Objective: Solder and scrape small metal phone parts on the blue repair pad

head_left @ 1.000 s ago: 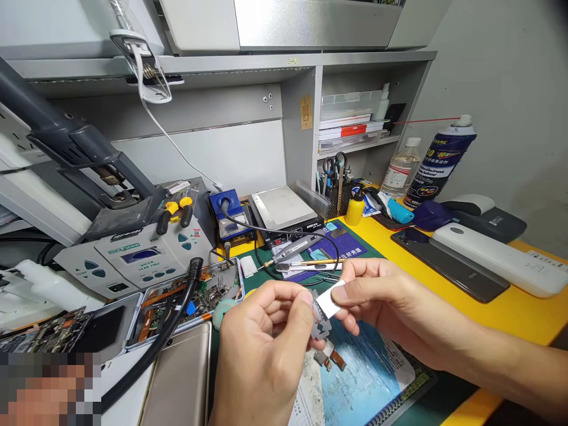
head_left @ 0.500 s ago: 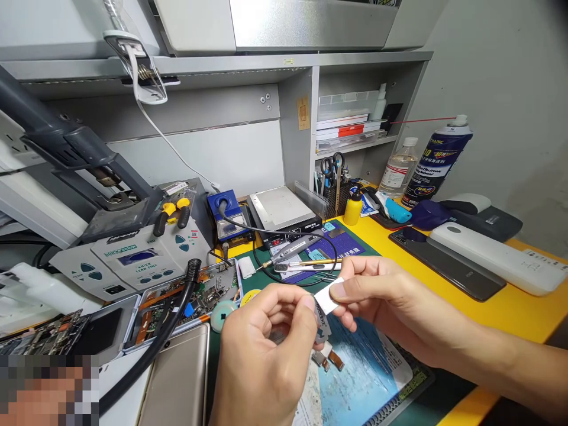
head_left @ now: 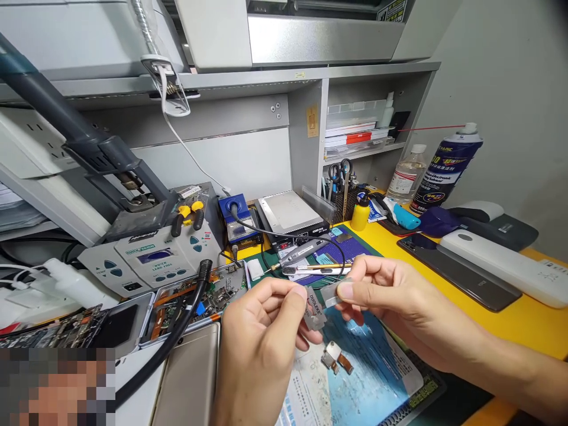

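In my left hand (head_left: 266,331), a thin grey razor blade (head_left: 315,312) printed with "DUOLEKE" is pinched between thumb and forefinger. My right hand (head_left: 377,293) pinches a small flat grey piece, metallic in look (head_left: 329,294), close beside the blade. The two pieces stand apart, with a narrow gap between them. Below the hands lies a small camera module with brown flex cables (head_left: 337,357), on a blue and white printed work mat (head_left: 368,378). Fingers cover part of both held pieces.
A soldering pen (head_left: 306,251) and its cable lie behind the hands. A tray of circuit boards (head_left: 226,290), a black hose (head_left: 195,307) and a gold phone shell (head_left: 189,378) are at left. A dark phone (head_left: 461,275) and a spray can (head_left: 448,171) are at right.
The two held pieces, overlapping before, have come apart. The right one has turned from bright white to grey. The view has shifted, and the camera module shows more fully.
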Available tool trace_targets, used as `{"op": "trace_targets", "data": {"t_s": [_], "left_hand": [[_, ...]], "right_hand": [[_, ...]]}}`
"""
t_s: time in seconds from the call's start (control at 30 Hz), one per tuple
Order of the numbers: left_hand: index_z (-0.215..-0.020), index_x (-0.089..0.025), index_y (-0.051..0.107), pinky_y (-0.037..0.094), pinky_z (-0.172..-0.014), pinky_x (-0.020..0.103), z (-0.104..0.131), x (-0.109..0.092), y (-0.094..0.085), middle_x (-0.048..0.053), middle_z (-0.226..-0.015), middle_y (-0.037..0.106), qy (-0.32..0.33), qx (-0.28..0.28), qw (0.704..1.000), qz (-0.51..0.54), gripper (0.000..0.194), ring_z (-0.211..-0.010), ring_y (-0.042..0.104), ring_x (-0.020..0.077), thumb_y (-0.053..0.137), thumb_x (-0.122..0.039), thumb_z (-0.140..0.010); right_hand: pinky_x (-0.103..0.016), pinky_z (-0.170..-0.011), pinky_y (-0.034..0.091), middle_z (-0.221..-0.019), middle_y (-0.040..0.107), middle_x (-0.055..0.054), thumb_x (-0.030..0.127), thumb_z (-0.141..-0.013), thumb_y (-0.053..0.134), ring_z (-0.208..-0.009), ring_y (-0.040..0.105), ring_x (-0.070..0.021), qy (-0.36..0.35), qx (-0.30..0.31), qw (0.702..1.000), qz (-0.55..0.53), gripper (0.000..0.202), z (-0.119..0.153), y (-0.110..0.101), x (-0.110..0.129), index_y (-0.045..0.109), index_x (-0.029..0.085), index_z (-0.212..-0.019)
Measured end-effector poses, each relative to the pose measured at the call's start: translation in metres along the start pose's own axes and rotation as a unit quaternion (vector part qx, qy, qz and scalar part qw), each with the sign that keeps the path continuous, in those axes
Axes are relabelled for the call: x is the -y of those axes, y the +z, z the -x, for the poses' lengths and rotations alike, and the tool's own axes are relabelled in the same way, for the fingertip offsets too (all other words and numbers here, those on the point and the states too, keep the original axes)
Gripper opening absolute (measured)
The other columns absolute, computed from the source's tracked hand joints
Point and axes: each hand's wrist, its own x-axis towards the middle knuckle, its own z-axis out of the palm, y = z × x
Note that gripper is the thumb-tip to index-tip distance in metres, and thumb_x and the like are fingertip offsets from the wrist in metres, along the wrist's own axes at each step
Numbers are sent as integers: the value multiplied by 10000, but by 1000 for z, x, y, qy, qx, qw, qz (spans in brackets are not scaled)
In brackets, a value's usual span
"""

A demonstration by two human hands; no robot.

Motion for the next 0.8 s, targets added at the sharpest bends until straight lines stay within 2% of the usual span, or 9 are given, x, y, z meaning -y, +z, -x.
{"op": "trace_targets", "data": {"t_s": [0.2, 0.37, 0.8], "left_hand": [[-704, -140, 678, 470, -466, 210, -3, 1, 2, 21, -543, 638, -32, -20, 998, 52, 254, -508, 627, 150, 696, -379, -787], [-679, -140, 688, 462, -458, 222, -4, 1, 1, 30, -555, 646, -51, -43, 997, 37, 293, -505, 612, 149, 725, -419, -760], [-665, -127, 686, 459, -452, 242, -4, 2, 1, 51, -552, 662, -71, -38, 995, 56, 299, -445, 601, 147, 703, -404, -777]], "right_hand": [[-260, -588, 400, -655, 673, -5, 271, -785, 806, -618, 557, -125, -1, -4, 1000, 0, 233, 2, 0, 1, 619, 174, -686], [-242, -570, 397, -633, 649, -6, 272, -780, 808, -612, 570, -119, 46, 16, 998, -30, 254, 0, 2, 2, 600, 165, -680], [-238, -580, 429, -657, 675, -26, 266, -792, 787, -600, 561, -118, 98, 33, 993, -49, 209, 1, 2, 0, 612, 167, -733]]}}
